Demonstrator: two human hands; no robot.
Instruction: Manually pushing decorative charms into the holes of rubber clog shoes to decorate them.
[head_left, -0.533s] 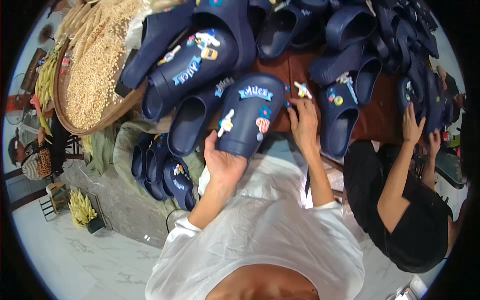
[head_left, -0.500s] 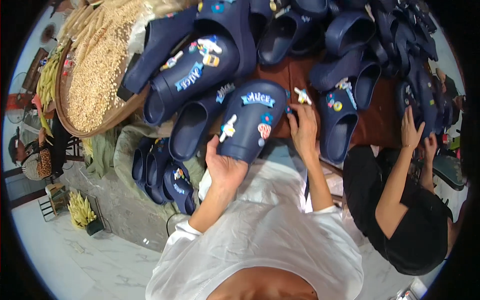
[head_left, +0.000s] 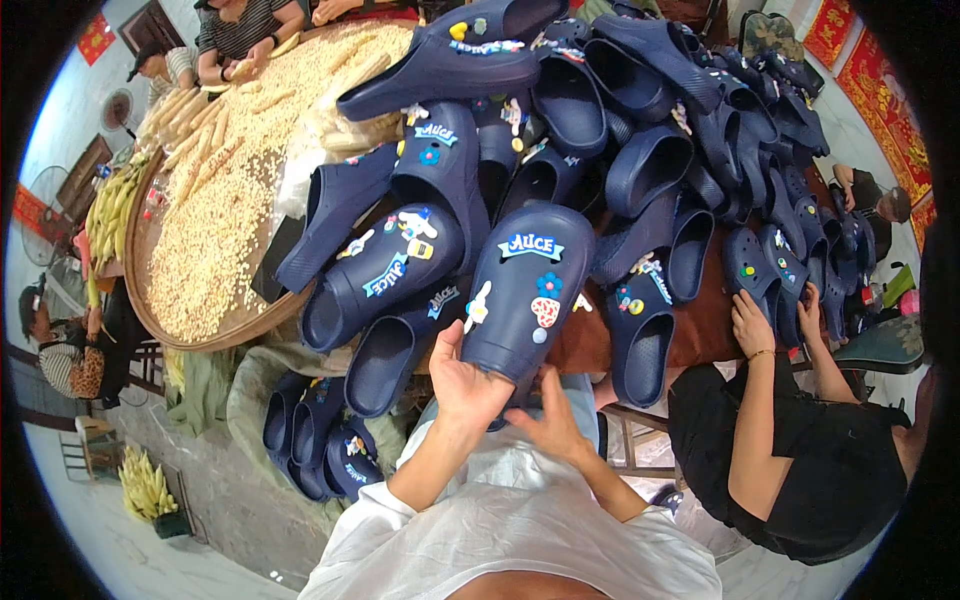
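My left hand (head_left: 470,392) grips a navy blue clog (head_left: 530,285) by its opening, fingers tucked under the edge and thumb along the side. The clog's rounded toe points away from me, its upper bearing a light-blue lettered banner, a blue flower, a red-and-white charm and a white figure charm. Just right of the clog's lower end is my right hand (head_left: 552,418), thumb and fingers apart; part of its fingers is hidden near the shoe. Left of the held clog lies another navy clog (head_left: 385,360), and to the right a decorated one (head_left: 642,345) rests at the table edge.
Many navy clogs (head_left: 650,165) are heaped on the brown-covered table (head_left: 590,340). A large round tray (head_left: 135,270) of corn kernels stands left. More clogs (head_left: 310,440) sit lower left. At right, a person in black (head_left: 790,460) handles clogs; other people sit beyond the tray.
The view has tilted up, showing more of the table. My right hand has left the small charms on the table and come down beside the clog's lower end. My left hand keeps its hold.
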